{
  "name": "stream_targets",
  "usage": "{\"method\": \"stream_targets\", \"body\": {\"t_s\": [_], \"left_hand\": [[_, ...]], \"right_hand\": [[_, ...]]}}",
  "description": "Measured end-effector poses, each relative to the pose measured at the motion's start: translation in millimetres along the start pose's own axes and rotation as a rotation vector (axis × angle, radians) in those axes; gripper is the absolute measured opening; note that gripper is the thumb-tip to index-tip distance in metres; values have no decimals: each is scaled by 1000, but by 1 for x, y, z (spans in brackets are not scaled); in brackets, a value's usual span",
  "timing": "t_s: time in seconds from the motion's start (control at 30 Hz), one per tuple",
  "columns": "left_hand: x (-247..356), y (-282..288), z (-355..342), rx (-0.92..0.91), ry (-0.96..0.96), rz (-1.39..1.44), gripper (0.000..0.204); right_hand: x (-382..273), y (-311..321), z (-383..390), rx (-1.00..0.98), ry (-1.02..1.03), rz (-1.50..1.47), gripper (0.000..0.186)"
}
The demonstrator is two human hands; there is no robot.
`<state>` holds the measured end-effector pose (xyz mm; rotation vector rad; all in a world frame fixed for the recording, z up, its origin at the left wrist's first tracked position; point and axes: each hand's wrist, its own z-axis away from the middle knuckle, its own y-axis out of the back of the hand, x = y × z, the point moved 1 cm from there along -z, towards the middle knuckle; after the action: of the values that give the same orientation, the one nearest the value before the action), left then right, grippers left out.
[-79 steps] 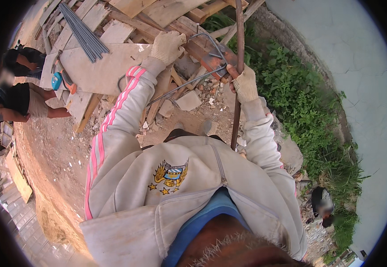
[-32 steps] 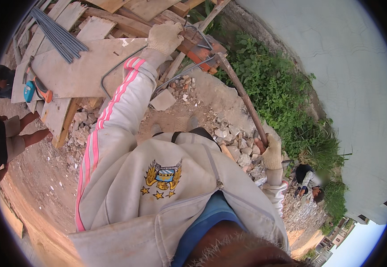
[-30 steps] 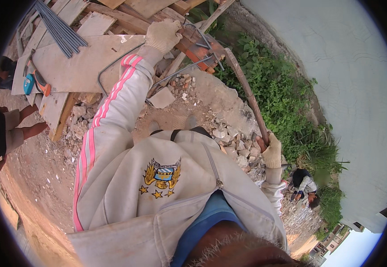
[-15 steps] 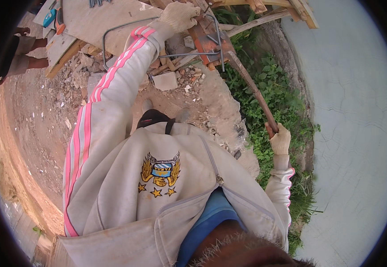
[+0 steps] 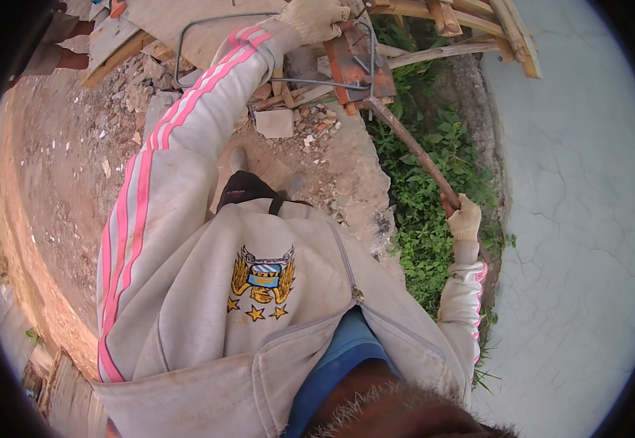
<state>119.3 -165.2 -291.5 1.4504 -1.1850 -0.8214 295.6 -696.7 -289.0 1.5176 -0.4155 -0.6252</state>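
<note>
My left hand (image 5: 311,20), in a cream knitted glove, is closed around a bent steel rod (image 5: 179,55) at the top of the view. The grey rod forms a rough rectangular loop. Its right end lies over a rusty orange-brown metal plate (image 5: 346,69) on the wooden bench, beside short upright pins. My right hand (image 5: 465,219), gloved alike, grips the lower part of a long rusty metal bar (image 5: 416,150). The bar slants from the plate's near edge down to the right, and its upper end meets the rod's corner.
Wooden planks (image 5: 518,36) jut out at the upper right. Green plants (image 5: 427,241) grow between the concrete ledge and a pale cracked wall (image 5: 573,219). Broken rubble (image 5: 142,84) and a loose block (image 5: 274,123) lie below the bench. Another person's legs (image 5: 58,55) show at upper left.
The view has shifted, so the bench sits lower and farther right. My right hand and the bar have swung slightly up toward the bench. The rod's end no longer sticks out below its corner.
</note>
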Motion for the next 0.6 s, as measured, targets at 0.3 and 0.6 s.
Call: {"method": "stream_targets", "body": {"t_s": [0.3, 0.6], "left_hand": [[1, 2, -1, -45, 11, -10, 20], [2, 5, -2, -68, 36, -15, 22]], "right_hand": [[4, -5, -12, -102, -67, 44, 29], [10, -35, -1, -42, -109, -51, 11]]}}
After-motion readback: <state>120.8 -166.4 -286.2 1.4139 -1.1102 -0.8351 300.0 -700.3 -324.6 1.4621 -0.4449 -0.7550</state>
